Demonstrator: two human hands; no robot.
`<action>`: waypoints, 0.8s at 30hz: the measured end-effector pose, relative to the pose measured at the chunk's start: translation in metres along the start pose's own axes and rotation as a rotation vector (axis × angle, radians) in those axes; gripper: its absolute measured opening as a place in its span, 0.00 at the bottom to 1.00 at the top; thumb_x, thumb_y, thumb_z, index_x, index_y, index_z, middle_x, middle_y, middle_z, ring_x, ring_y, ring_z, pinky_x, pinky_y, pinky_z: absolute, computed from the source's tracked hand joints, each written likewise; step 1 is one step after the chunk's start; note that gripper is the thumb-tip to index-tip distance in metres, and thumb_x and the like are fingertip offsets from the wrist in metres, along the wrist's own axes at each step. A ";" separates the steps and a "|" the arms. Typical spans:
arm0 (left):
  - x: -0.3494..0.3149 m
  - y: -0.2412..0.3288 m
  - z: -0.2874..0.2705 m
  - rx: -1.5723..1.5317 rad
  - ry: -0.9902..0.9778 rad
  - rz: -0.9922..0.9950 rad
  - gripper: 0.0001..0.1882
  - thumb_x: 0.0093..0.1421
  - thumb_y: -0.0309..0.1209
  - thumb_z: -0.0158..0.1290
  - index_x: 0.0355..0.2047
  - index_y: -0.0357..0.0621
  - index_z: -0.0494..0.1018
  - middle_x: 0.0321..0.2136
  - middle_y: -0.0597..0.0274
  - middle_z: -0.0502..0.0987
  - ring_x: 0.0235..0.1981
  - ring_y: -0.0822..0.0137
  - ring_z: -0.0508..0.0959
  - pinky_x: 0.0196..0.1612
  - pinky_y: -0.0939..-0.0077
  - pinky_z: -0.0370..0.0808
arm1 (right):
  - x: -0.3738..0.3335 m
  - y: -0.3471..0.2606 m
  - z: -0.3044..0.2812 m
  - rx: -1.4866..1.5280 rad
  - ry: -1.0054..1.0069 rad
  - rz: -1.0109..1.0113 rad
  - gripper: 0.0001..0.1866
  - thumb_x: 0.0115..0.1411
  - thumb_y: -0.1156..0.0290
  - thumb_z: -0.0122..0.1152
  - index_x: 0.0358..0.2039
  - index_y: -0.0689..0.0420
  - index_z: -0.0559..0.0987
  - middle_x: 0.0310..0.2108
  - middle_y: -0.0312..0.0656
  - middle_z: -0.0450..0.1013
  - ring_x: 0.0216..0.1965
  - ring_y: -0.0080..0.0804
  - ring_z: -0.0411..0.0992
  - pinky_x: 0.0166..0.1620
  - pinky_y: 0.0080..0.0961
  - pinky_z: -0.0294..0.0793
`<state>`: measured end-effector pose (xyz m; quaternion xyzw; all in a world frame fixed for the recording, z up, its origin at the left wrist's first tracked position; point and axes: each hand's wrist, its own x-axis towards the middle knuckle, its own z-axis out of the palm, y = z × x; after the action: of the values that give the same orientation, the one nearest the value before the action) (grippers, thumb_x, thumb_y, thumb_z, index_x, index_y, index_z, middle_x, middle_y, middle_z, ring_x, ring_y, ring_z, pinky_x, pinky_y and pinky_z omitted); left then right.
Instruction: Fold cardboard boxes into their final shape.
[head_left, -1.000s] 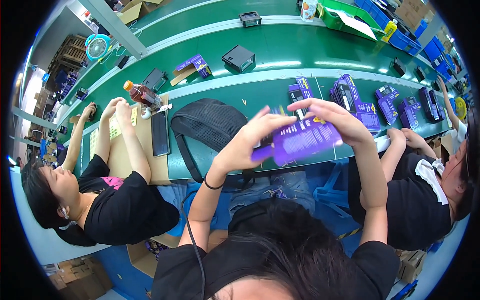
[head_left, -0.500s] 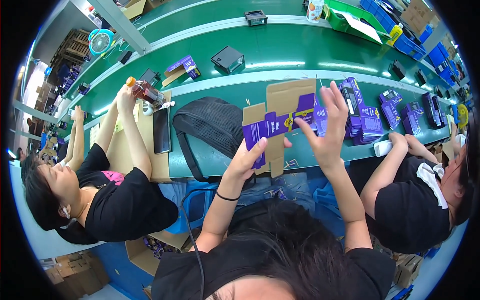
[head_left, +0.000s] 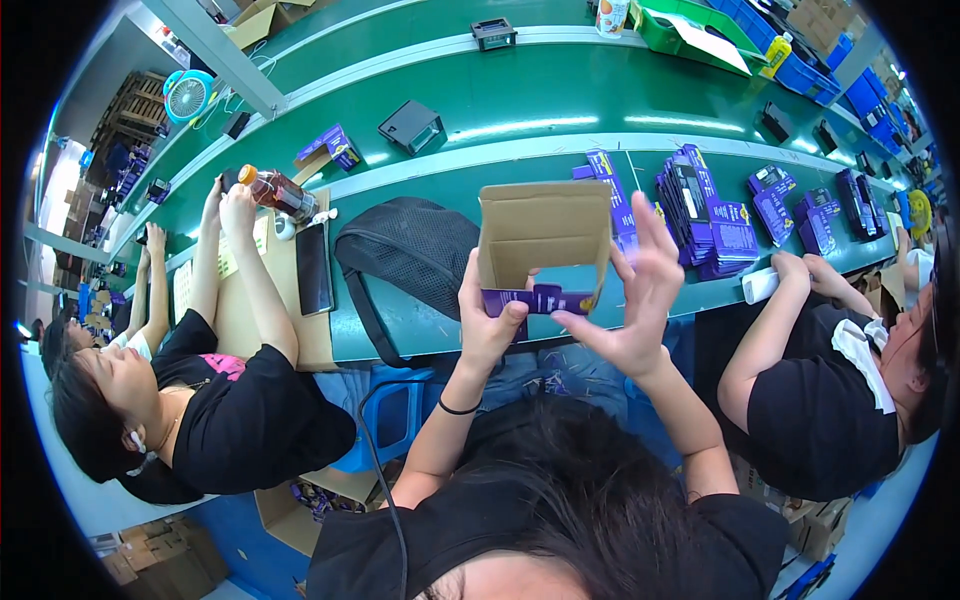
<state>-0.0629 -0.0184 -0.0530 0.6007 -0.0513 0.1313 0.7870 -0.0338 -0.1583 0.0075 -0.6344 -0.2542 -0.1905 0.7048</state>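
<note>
A purple and brown cardboard box (head_left: 545, 237) is raised in front of me above the table edge. Its walls stand up as a square sleeve, and the plain brown inside shows. My left hand (head_left: 488, 322) grips its lower left side, thumb on the purple front flap. My right hand (head_left: 640, 300) is open at the box's right side, fingers stretched upward and thumb by the lower right corner. Whether that thumb touches the cardboard is hard to tell. Behind my right hand lie flat purple cartons (head_left: 601, 168), with a stack of purple cartons (head_left: 728, 240) farther right.
A black mesh backpack (head_left: 410, 250) lies left of the box. Beyond it are a phone (head_left: 314, 268) and a drink bottle (head_left: 280, 195) beside a co-worker's arms. A black device (head_left: 412, 127) sits on the green conveyor. Another co-worker (head_left: 810, 400) sits at my right.
The flattened carton has been squared up into an open sleeve. My right hand has come lower, beside it. The left co-worker now lifts a dark object toward the conveyor.
</note>
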 end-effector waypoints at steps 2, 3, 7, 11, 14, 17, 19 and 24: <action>0.001 0.003 0.007 0.002 0.013 0.020 0.43 0.51 0.61 0.54 0.55 0.40 0.58 0.44 0.51 0.68 0.36 0.70 0.73 0.39 0.74 0.71 | -0.002 0.000 0.001 0.117 0.134 0.064 0.24 0.40 0.73 0.72 0.40 0.55 0.74 0.59 0.48 0.57 0.60 0.47 0.57 0.60 0.43 0.61; 0.004 0.005 0.012 0.013 0.059 0.092 0.42 0.52 0.60 0.54 0.54 0.40 0.59 0.44 0.51 0.67 0.36 0.69 0.73 0.39 0.74 0.71 | -0.007 0.003 -0.002 0.093 0.091 0.129 0.24 0.41 0.73 0.71 0.41 0.56 0.74 0.59 0.48 0.58 0.60 0.47 0.59 0.59 0.42 0.62; 0.009 0.007 0.021 0.051 0.199 0.299 0.37 0.54 0.58 0.53 0.52 0.41 0.61 0.44 0.51 0.64 0.34 0.68 0.73 0.38 0.73 0.72 | -0.021 0.013 -0.017 0.024 -0.038 0.328 0.27 0.42 0.75 0.70 0.45 0.57 0.73 0.58 0.49 0.59 0.57 0.44 0.62 0.57 0.38 0.64; 0.007 0.003 0.006 0.265 -0.011 0.344 0.29 0.58 0.53 0.51 0.49 0.42 0.63 0.40 0.54 0.63 0.31 0.67 0.72 0.36 0.74 0.70 | -0.010 0.019 -0.033 -0.344 -0.370 0.106 0.29 0.45 0.76 0.66 0.51 0.59 0.71 0.57 0.49 0.61 0.56 0.42 0.64 0.54 0.33 0.66; 0.004 -0.001 -0.001 0.281 -0.071 0.288 0.26 0.60 0.50 0.50 0.48 0.42 0.64 0.39 0.55 0.63 0.31 0.66 0.72 0.36 0.74 0.70 | -0.003 0.019 -0.052 -0.368 -0.415 0.054 0.28 0.46 0.77 0.64 0.51 0.59 0.71 0.57 0.49 0.63 0.55 0.42 0.65 0.53 0.31 0.67; 0.000 0.000 -0.001 0.283 -0.148 0.232 0.23 0.62 0.48 0.49 0.46 0.41 0.65 0.38 0.56 0.63 0.31 0.66 0.72 0.36 0.75 0.69 | 0.006 0.009 -0.063 -0.409 -0.449 0.006 0.27 0.47 0.77 0.62 0.51 0.59 0.71 0.56 0.49 0.64 0.54 0.41 0.66 0.52 0.30 0.67; -0.004 0.005 0.002 0.275 -0.165 0.203 0.22 0.62 0.46 0.48 0.46 0.41 0.65 0.39 0.55 0.64 0.31 0.66 0.72 0.36 0.75 0.69 | 0.013 -0.001 -0.054 -0.186 -0.384 0.308 0.24 0.49 0.75 0.60 0.50 0.59 0.73 0.55 0.50 0.66 0.53 0.42 0.67 0.53 0.31 0.67; -0.006 0.018 0.006 0.266 -0.149 0.065 0.20 0.62 0.44 0.48 0.46 0.41 0.65 0.40 0.54 0.65 0.31 0.66 0.72 0.37 0.74 0.68 | 0.014 0.006 -0.060 0.029 -0.468 0.336 0.18 0.53 0.73 0.56 0.46 0.59 0.76 0.53 0.52 0.68 0.51 0.44 0.69 0.54 0.33 0.66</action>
<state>-0.0734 -0.0205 -0.0359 0.7059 -0.1110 0.1174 0.6897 -0.0121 -0.2163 0.0070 -0.6843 -0.3041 0.0842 0.6574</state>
